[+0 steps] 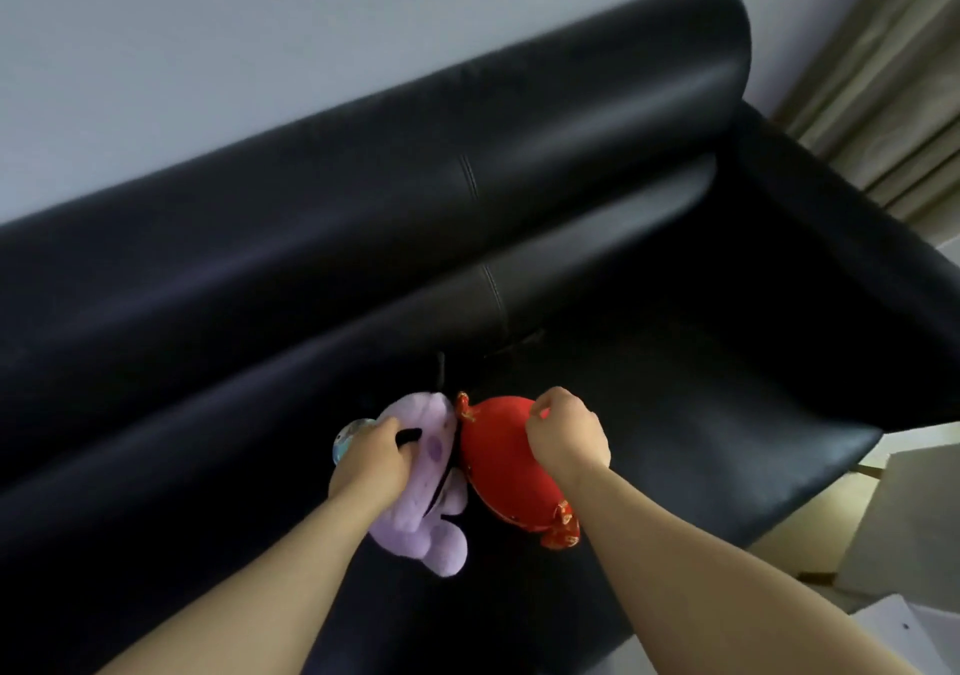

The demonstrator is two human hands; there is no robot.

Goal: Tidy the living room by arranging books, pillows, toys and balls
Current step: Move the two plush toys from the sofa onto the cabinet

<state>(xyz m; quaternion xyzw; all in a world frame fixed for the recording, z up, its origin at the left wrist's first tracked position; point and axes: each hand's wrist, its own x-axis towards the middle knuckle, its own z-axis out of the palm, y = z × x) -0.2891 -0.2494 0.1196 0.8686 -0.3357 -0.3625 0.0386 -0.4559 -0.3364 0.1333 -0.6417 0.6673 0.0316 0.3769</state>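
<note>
Purple toy (421, 518) and red toy (498, 461) sit side by side, touching, on the near middle of the sofa (675, 414) seat, each with its long axis running roughly near to far. The left hand (374, 458) grips the purple one's far left part; the right hand (566, 440) pinches the red one's far edge. Each toy lies under its own hand, so neither arm need cross.

Both bare forearms extended forward, left hand (371, 458) curled, gripping purple plush toy (423, 536), right hand (569, 438) pinching red plush toy (498, 471) from above
</note>
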